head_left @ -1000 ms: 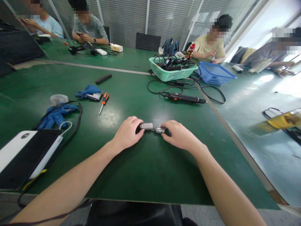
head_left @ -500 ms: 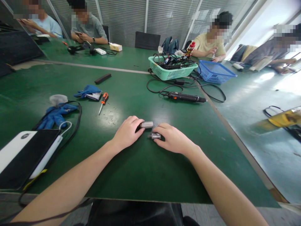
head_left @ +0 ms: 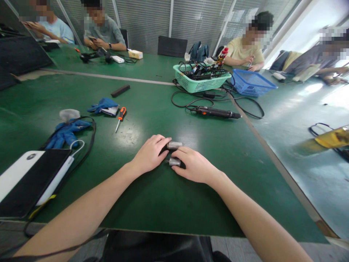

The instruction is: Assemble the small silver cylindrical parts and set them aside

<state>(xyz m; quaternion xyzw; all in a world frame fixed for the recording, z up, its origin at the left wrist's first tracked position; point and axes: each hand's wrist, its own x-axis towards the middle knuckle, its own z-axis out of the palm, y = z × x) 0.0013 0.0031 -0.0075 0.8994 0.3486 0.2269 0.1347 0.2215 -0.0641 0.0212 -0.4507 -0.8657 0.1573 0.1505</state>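
My left hand point(head_left: 150, 154) rests low over the green table, its fingers closed around the dark end of a silver metal cylinder point(head_left: 175, 145) that points right. My right hand point(head_left: 195, 164) pinches a second, shorter silver cylinder point(head_left: 173, 161) with a thin tip facing left and a black rear part. The two cylinders lie nearly parallel, the right-hand one nearer to me. Fingers cover part of both pieces, and I cannot make out their exact kind.
Ahead on the table lie an orange-handled screwdriver point(head_left: 121, 118), blue gloves point(head_left: 65, 134) and a black electric screwdriver point(head_left: 218, 112). Farther back stand a green basket point(head_left: 200, 85) of cables and a blue basket point(head_left: 253, 85). A power bank point(head_left: 54, 182) lies left. Several people sit around.
My right hand has moved left and slightly toward me, bringing its cylinder in front of the other one. The cylinder in my left hand has shifted a little to the right.
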